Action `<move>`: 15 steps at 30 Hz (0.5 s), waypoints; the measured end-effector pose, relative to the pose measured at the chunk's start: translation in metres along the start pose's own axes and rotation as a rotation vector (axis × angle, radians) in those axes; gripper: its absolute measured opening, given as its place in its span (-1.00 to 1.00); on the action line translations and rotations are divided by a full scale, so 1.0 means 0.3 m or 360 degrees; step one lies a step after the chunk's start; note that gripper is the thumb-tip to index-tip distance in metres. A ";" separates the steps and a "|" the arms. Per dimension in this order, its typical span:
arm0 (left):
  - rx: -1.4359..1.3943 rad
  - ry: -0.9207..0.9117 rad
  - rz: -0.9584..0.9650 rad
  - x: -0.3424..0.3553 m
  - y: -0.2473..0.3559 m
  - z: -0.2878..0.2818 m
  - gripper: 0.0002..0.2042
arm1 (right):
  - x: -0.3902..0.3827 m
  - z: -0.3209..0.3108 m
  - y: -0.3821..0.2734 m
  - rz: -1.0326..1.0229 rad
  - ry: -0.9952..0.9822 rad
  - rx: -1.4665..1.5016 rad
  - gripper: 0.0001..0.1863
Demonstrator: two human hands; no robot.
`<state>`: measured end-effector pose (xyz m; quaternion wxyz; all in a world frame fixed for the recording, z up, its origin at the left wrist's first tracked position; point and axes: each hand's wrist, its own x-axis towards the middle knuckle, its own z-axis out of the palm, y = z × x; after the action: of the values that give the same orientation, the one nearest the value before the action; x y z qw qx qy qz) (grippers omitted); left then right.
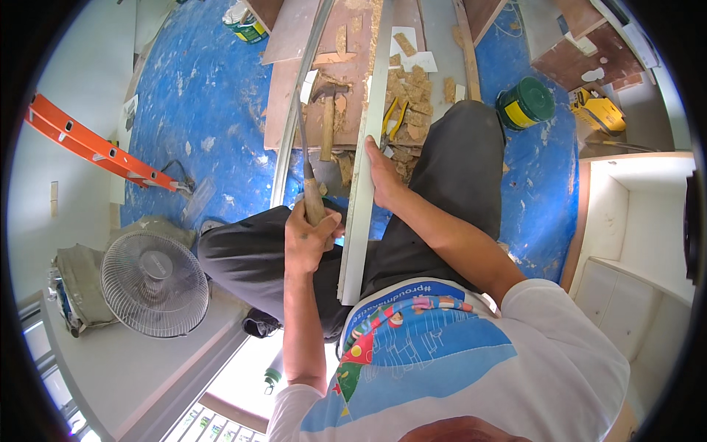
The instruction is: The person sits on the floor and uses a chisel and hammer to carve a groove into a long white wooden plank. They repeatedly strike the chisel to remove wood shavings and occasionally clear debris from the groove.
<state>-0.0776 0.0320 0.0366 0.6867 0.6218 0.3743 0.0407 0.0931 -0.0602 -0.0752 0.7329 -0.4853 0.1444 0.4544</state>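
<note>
My left hand (313,232) is closed round the wooden handle (312,197) of a long, thin steel tool, its blade pointing up the picture. My right hand (384,173) grips the edge of a long white strip (355,250) that runs lengthwise between my legs. Another pale rail (280,180) lies left of it. Beneath them, a plywood board (287,118) bears a claw hammer (328,121), yellow-handled pliers (396,118) and many broken chips (416,85). My dark-trousered legs are bent on either side.
An orange ladder (96,144) and a standing fan (147,283) are at the left. Paint buckets (526,104) sit on the blue floor covering (173,88). A yellow box (598,110) and white cabinet (618,309) are at the right.
</note>
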 end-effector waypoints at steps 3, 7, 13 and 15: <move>0.0172 -0.0026 0.0073 -0.023 0.006 -0.009 -0.76 | -0.005 0.016 0.001 -0.0104 0.0078 -0.0033 -0.43; 0.0286 0.0020 0.0067 0.002 0.005 0.014 -0.74 | 0.000 0.008 0.006 -0.0125 0.0086 -0.0033 -0.54; 0.0123 0.0041 -0.0014 0.088 -0.031 0.027 -0.75 | 0.126 -0.033 -0.125 -0.0485 0.0353 -0.0393 -0.48; -0.0053 0.0018 -0.0020 0.115 -0.086 0.029 -0.75 | 0.209 -0.032 -0.229 -0.1169 0.0722 -0.1174 -0.31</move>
<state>-0.0585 0.0370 -0.0029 0.6952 0.6077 0.3812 0.0461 0.1851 -0.0433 -0.0810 0.5755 -0.8130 -0.0484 0.0744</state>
